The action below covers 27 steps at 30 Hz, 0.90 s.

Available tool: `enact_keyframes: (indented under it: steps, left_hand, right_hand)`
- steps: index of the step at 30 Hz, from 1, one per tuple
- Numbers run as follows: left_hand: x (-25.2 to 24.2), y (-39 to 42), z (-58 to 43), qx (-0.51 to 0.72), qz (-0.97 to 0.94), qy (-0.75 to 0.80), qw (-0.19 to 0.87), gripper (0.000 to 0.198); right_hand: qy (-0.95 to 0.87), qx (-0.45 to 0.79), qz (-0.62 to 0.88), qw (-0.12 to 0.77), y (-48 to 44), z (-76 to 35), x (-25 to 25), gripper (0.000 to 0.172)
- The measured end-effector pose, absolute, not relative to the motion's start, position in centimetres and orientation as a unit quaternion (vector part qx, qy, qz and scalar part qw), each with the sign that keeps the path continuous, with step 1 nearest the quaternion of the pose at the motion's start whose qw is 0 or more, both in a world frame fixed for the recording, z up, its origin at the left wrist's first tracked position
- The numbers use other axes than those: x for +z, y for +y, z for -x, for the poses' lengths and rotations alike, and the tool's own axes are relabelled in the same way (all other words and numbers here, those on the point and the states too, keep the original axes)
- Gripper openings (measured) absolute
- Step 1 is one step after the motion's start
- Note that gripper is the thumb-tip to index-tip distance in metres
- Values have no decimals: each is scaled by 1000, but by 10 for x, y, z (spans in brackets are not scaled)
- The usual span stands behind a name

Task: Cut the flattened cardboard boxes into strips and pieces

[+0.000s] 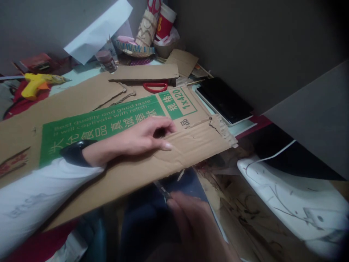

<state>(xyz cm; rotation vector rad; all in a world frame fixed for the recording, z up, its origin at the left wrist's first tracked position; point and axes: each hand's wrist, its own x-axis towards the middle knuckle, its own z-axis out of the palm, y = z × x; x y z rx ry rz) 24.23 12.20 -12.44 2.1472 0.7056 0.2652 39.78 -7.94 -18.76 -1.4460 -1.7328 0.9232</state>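
Observation:
A large brown piece of cardboard (196, 141) with a green printed panel lies across the table and juts over its near edge. My left hand (147, 136) rests on it with the fingers curled at a fold and the thumb pressed on the near flap. Below the cardboard's near edge, my right hand (188, 214) is closed round a thin craft knife (163, 190). The blade points up and left toward the cardboard, apart from my left hand. The knife's handle is mostly hidden in my fingers, and the right hand is a little blurred.
A yellow glue gun (34, 85) lies at the left. Behind the cardboard are a small jar (106, 60), red-handled scissors (155, 86) and a red cup (165, 22). A black tablet-like device (223, 100) lies at the right, above a white chair-like surface (294, 196).

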Motion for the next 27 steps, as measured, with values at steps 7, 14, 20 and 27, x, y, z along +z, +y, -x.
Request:
enact_keyframes:
  steps: [7,14,20,27]
  left_hand:
    - [-124,121,-242,97,-862,283,410,22]
    - [-123,121,-245,99,-854,293,419,22]
    - [-123,121,-243,102,-854,297,415,23]
    - [-123,121,-245,106,-849,289,430,22]
  right_hand:
    - [-688,342,525,367,-60,-383,-188,32]
    - [-708,283,535,364,-88,-381,-192,19]
    - [-691,364,524,339,-63,-376,-188,33]
    - [-690,321,557,333,-96,-381,-195,18]
